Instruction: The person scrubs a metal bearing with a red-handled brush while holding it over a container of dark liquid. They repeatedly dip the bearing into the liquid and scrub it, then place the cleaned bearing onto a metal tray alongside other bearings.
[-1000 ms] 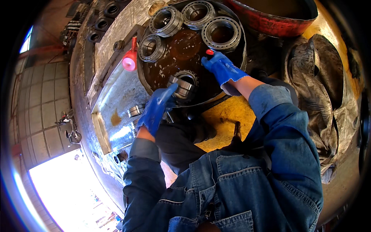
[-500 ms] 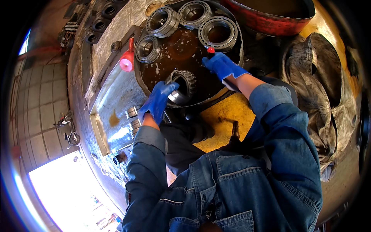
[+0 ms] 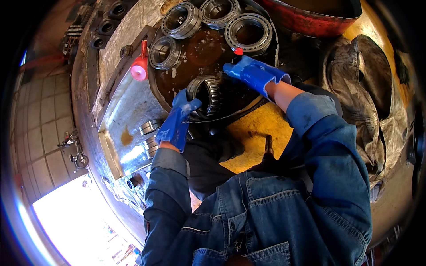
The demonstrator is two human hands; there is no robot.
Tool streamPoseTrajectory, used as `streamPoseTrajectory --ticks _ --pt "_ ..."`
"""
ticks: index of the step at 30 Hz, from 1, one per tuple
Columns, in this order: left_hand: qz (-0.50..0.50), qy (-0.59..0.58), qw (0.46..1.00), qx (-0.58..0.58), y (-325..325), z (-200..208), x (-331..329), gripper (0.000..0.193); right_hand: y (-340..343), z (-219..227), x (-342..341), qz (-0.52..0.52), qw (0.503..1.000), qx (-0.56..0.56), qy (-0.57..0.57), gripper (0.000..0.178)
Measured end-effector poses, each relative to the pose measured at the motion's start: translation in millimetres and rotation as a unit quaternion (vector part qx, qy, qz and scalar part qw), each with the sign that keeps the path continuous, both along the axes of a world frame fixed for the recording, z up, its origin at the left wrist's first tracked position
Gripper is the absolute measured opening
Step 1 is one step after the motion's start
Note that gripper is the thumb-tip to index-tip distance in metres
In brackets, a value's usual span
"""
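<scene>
In a round, oil-dark basin, a steel roller bearing is tilted up near the front rim, its rollers facing right. My left hand, in a blue rubber glove, is closed on the bearing's left side, thumb toward its opening. To the right of it, my gloved right hand is closed around a tool whose red end sticks up above the fist; its lower part is hidden. Behind the hands, several bearings lie along the basin's far and left rim.
A red squeeze bottle stands left of the basin. Below it is a metal tray with bearing rings. A red-sided tub is at the far right, near a dirty crumpled sack. Yellow floor shows under the basin.
The bearing in my left hand has turned, showing more of its rollers. My right hand has shifted slightly left with the red-ended tool. The surroundings have slid a little left in view.
</scene>
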State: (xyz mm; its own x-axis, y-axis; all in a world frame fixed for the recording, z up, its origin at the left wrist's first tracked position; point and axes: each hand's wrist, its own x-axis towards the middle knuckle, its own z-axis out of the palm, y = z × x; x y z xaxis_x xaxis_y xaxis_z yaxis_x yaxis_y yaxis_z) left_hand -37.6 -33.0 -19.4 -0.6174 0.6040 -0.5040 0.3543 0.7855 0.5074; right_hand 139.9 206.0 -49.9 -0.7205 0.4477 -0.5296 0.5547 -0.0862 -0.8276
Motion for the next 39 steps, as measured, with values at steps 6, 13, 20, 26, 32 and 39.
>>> streamPoseTrajectory --ticks 6,13,20,26,32,39 --pt "-0.020 0.016 0.999 0.024 -4.0 -0.6 1.8 0.074 -12.4 50.7 22.5 0.071 0.988 -0.047 0.127 0.044" --pt "-0.015 0.039 0.999 0.013 2.7 10.4 17.1 0.076 -1.6 32.3 40.6 0.064 0.997 0.046 0.011 0.037" --pt "0.003 0.095 0.995 0.011 -23.9 -22.9 -5.3 0.073 -7.3 30.6 35.2 0.034 0.994 0.093 0.043 0.047" --pt "0.101 0.029 0.994 0.018 -30.1 -45.0 -18.5 0.065 -30.5 72.3 38.5 0.018 0.978 -0.142 0.150 0.044" --pt "0.189 -0.134 0.968 0.099 -11.6 -49.2 -18.6 0.057 -15.0 3.8 15.6 0.001 0.998 0.014 0.057 0.046" --pt "0.290 -0.224 0.900 0.237 -7.0 -53.6 -0.5 0.053 -20.4 23.9 11.9 0.098 0.993 0.041 0.054 0.050"
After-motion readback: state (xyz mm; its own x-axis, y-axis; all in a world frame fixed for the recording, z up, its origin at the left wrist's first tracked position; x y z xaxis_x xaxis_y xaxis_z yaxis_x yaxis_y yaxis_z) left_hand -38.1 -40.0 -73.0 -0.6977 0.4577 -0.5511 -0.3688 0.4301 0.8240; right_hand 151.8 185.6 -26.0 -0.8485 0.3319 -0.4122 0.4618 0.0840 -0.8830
